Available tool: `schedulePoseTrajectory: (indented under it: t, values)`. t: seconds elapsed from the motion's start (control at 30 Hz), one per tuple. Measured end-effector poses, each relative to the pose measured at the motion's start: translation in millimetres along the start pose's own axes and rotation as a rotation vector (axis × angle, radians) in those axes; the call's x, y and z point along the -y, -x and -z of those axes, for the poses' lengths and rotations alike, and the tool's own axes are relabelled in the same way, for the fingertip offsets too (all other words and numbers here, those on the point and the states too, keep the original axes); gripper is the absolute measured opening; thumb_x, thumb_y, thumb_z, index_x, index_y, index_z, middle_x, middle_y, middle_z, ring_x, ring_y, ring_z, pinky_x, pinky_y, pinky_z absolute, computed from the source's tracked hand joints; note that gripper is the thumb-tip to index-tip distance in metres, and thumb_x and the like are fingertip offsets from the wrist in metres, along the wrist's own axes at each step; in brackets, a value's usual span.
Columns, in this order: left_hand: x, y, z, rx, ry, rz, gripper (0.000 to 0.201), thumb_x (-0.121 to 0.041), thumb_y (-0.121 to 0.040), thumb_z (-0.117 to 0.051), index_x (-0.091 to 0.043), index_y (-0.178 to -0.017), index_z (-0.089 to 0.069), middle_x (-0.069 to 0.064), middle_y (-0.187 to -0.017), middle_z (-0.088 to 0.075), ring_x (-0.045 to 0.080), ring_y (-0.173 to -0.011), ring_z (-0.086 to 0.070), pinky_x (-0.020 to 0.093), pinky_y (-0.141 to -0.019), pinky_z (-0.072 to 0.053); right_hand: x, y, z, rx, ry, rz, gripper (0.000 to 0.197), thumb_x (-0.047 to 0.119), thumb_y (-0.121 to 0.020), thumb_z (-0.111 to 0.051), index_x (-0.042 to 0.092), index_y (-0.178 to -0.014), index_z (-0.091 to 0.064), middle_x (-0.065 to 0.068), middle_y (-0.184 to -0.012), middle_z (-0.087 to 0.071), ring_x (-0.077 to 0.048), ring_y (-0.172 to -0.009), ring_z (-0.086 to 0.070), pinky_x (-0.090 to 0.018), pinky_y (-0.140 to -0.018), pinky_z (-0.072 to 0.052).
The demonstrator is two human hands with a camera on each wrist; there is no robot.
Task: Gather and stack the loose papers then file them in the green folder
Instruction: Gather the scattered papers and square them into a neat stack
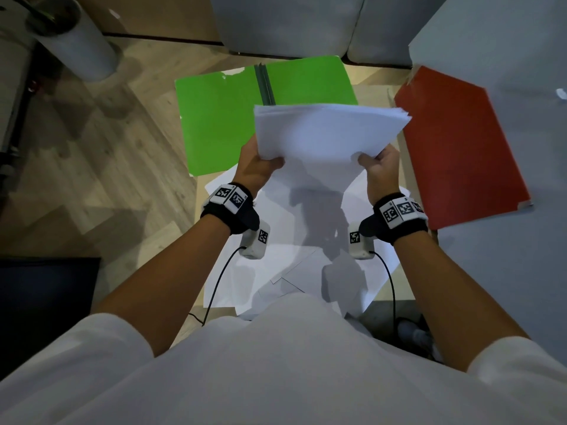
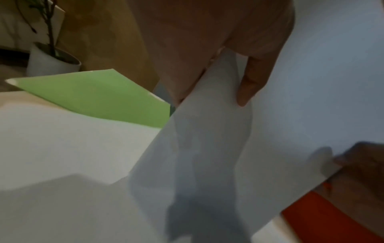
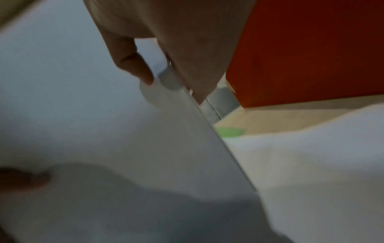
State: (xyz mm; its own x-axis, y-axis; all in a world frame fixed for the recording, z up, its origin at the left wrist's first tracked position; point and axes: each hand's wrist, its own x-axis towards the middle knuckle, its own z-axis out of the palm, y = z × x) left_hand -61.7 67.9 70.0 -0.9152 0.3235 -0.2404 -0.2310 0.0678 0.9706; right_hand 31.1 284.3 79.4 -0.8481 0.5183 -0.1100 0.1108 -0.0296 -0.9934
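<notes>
Overhead, a pale wooden worktop stands on wood-plank flooring, sofa beyond. Left hand and right hand pinch a white paper stack above the opened green folder; loose sheets lie beneath.

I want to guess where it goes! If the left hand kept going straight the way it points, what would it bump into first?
Probably the open green folder. The left hand, gripping the paper stack, points forward over it, though it is raised, so depth is uncertain.
</notes>
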Motion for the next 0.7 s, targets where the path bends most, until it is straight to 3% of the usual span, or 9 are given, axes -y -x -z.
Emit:
schedulePoseTrajectory:
  t: [0.1, 0.17, 0.3, 0.43, 0.5, 0.6, 0.63, 0.7]
  values:
    - [17.2, 3.7, -3.2, -0.004, -0.117, 0.049, 0.025, -0.005, -0.065, -0.064, -0.006, -0.089, -0.059, 0.012, -0.088, -0.059, 0.018, -0.080, -0.050, 0.035, -0.073, -0.042, -22.5, 3.3, -4.5, 0.082, 0.180, -0.111, 0.024, -0.005, -0.077, -0.062, 0.003, -0.100, -0.063, -0.004, -0.093, -0.065, -0.016, -0.088, -0.061, -0.030, -0.078, -0.048]
    - [15.9, 2.6, -5.2, -0.034, -0.093, 0.057, 0.023, 0.001, -0.070, -0.063, -0.007, -0.092, -0.061, 0.010, -0.088, -0.063, 0.017, -0.080, -0.055, 0.032, -0.075, -0.046, -24.4, 2.3, -4.7, 0.063, 0.208, -0.109, 0.020, -0.002, -0.083, -0.065, 0.004, -0.102, -0.064, -0.005, -0.097, -0.067, -0.018, -0.091, -0.063, -0.031, -0.082, -0.050]
    - [9.7, -5.8, -3.9, 0.000, 0.094, 0.116, 0.046, 0.003, -0.066, -0.065, -0.001, -0.111, -0.058, -0.004, -0.083, -0.069, 0.005, -0.070, -0.066, 0.021, -0.071, -0.054, -16.5, -5.4, 6.0, 0.136, 0.104, -0.153, 0.024, 0.002, -0.080, -0.071, 0.013, -0.100, -0.066, -0.004, -0.097, -0.070, -0.016, -0.087, -0.069, -0.028, -0.081, -0.057]
    - [26.2, 5.2, -3.8, 0.151, 0.030, 0.281, 0.063, 0.000, -0.061, -0.055, -0.002, -0.123, -0.050, 0.014, -0.104, -0.064, 0.024, -0.089, -0.063, 0.037, -0.081, -0.053, -31.8, -6.6, 12.9, 0.202, 0.183, -0.275, 0.034, -0.001, -0.076, -0.073, 0.007, -0.108, -0.064, -0.009, -0.100, -0.069, -0.019, -0.084, -0.068, -0.033, -0.080, -0.055]
    - [40.5, 12.1, 2.8, 0.199, -0.049, 0.341, 0.060, 0.001, -0.065, -0.056, -0.008, -0.123, -0.049, 0.013, -0.110, -0.062, 0.030, -0.098, -0.061, 0.042, -0.084, -0.052, -41.5, -3.2, 17.2, 0.208, 0.219, -0.328, 0.036, 0.000, -0.076, -0.074, 0.005, -0.110, -0.063, -0.012, -0.101, -0.068, -0.023, -0.085, -0.066, -0.036, -0.079, -0.054]
    - [60.1, 20.9, 26.5, 0.071, -0.221, 0.365, 0.040, 0.005, -0.076, -0.057, -0.012, -0.112, -0.052, 0.005, -0.103, -0.064, 0.033, -0.098, -0.060, 0.031, -0.074, -0.051, -53.9, 3.2, 31.8, 0.227, 0.231, -0.375, 0.034, 0.006, -0.075, -0.075, 0.007, -0.108, -0.064, -0.011, -0.098, -0.068, -0.027, -0.086, -0.064, -0.037, -0.077, -0.054]
    - [67.5, 24.1, 36.7, -0.030, -0.360, 0.345, 0.038, 0.000, -0.078, -0.059, -0.012, -0.113, -0.053, 0.006, -0.109, -0.062, 0.034, -0.103, -0.059, 0.032, -0.077, -0.049, -57.8, 4.8, 37.0, 0.223, 0.242, -0.387, 0.036, 0.008, -0.074, -0.077, 0.007, -0.107, -0.064, -0.012, -0.098, -0.068, -0.028, -0.086, -0.064, -0.036, -0.076, -0.053]
    - [80.7, 32.9, 54.9, -0.260, -0.635, 0.378, 0.049, -0.017, -0.077, -0.067, -0.012, -0.122, -0.048, 0.010, -0.128, -0.051, 0.036, -0.120, -0.047, 0.044, -0.095, -0.044, -65.4, 7.9, 45.0, 0.210, 0.267, -0.411, 0.039, 0.011, -0.073, -0.078, 0.007, -0.109, -0.064, -0.017, -0.103, -0.068, -0.031, -0.089, -0.065, -0.039, -0.079, -0.054]
